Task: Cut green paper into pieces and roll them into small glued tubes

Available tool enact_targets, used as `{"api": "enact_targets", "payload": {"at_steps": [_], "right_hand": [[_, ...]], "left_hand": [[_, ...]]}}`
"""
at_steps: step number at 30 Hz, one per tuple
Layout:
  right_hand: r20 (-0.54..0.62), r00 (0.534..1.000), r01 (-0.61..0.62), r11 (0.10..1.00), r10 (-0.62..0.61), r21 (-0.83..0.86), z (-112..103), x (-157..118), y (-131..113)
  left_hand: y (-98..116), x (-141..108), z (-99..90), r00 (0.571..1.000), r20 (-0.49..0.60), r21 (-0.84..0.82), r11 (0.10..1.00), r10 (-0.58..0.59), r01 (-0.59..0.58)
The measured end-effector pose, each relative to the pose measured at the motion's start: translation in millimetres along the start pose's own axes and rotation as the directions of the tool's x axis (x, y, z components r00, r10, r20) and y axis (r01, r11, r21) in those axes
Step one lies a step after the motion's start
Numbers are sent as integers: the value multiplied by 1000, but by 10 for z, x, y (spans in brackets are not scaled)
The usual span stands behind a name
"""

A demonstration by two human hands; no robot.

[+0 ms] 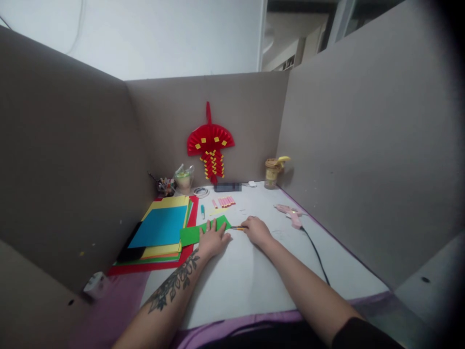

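My left hand [213,238] lies on a strip of green paper [189,236], its fingers spread out and pressing the strip against the white tabletop [240,281]. At the strip's right end, my right hand [257,230] is closed around a pair of scissors [238,228] with orange-yellow on the handles. The blade tips point left and reach the paper's edge. Just beyond the strip are a thin yellow paper piece [218,212], a teal glue stick or marker [202,211] and several small pink rolls [227,201].
Stacked coloured paper [160,225] covers the left side. A pink glue gun [290,213] with a black cord lies at right. Behind stand a lidded jar [271,173], a tape roll [201,192] and a pen holder [166,186]. A red fan decoration [210,138] hangs on the grey partition [160,126].
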State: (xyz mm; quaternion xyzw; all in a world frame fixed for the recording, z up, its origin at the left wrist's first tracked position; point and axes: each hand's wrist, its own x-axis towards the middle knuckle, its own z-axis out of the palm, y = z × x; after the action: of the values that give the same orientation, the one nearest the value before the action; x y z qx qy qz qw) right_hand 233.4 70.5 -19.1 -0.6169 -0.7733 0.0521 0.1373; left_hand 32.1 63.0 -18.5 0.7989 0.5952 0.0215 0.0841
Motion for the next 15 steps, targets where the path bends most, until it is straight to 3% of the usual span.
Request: {"api": "enact_targets", "payload": {"at_steps": [5, 15], "right_hand": [[-1, 999, -35, 999, 35, -12, -15, 55, 73], [53, 996, -66, 998, 66, -9, -27, 88, 11]], "left_hand": [[138, 93, 35, 996, 24, -26, 996, -87, 88], [122, 5, 50, 998, -63, 52, 998, -31, 34]]}}
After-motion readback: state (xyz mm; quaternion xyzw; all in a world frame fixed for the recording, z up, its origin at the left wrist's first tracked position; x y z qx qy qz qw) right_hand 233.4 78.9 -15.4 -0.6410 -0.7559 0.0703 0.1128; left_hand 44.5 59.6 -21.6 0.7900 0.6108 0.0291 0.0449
